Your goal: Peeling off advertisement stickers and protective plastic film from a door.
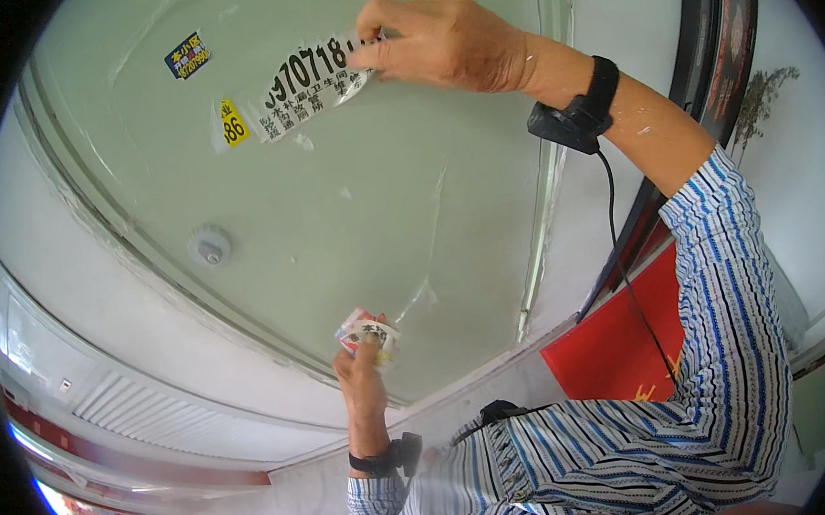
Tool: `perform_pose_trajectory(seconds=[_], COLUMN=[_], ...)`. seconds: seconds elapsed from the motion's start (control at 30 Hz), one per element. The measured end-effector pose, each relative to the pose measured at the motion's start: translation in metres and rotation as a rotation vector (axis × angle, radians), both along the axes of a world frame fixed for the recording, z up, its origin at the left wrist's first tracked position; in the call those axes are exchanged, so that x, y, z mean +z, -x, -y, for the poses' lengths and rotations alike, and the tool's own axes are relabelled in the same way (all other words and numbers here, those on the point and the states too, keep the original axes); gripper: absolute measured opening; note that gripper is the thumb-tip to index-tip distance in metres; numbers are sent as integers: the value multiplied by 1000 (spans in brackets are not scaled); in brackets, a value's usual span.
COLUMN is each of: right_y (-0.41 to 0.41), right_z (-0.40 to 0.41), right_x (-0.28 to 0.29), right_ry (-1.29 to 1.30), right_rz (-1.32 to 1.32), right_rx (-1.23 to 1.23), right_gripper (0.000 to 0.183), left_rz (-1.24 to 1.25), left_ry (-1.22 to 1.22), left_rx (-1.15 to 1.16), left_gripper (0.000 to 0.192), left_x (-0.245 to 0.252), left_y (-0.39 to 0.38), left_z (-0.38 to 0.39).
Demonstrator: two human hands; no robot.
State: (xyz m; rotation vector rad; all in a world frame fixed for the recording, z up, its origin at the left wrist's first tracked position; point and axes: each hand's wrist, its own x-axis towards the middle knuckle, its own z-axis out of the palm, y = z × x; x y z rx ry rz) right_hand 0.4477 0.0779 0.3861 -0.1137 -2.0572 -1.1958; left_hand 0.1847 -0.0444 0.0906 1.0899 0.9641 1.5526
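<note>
A pale green panel, apparently a door (352, 218), fills the view before me. On it is a white paper sticker (311, 89) with large black print, torn along its edges. My right hand (448, 43) pinches the sticker's right end between thumb and fingers, and its lower edge curls off the surface there. Left of the sticker are a torn yellow scrap (234, 124) and, higher up, a small dark blue sticker (187, 56) with yellow writing. Lower down, my left hand (362, 383) grips a bunch of crumpled sticker scraps (364, 330), partly printed.
A round lock knob (209, 247) juts from the panel at left. A red sheet (618, 329) with yellow marks lies behind my right sleeve. From the black device (568, 121) on my right wrist hangs a cable (625, 264). Dried stems (764, 104) stand far right.
</note>
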Motion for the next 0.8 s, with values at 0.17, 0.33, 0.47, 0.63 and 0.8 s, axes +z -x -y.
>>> perform_pose_trajectory(seconds=[0.17,0.33,0.47,0.63,0.8], right_y=[4,5,11,18,28], right_z=[-3,-1,0,19,31], right_x=[8,13,19,38,48], right_ry=[-121,-42,35,94,97], right_rz=[49,45,58,193,225], right_rx=[-44,-20,-11,-73,-11], right_gripper=[11,15,12,14,14], left_rz=[-15,-18,18,-8,-8], left_ry=[1,35,37,-15,49], left_rx=[10,3,32,20,-12], left_gripper=[37,34,33,33,33], left_x=[-6,-9,-11,-19,-14], left_y=[2,8,9,13,14], left_z=[-2,1,-1,-10,-15])
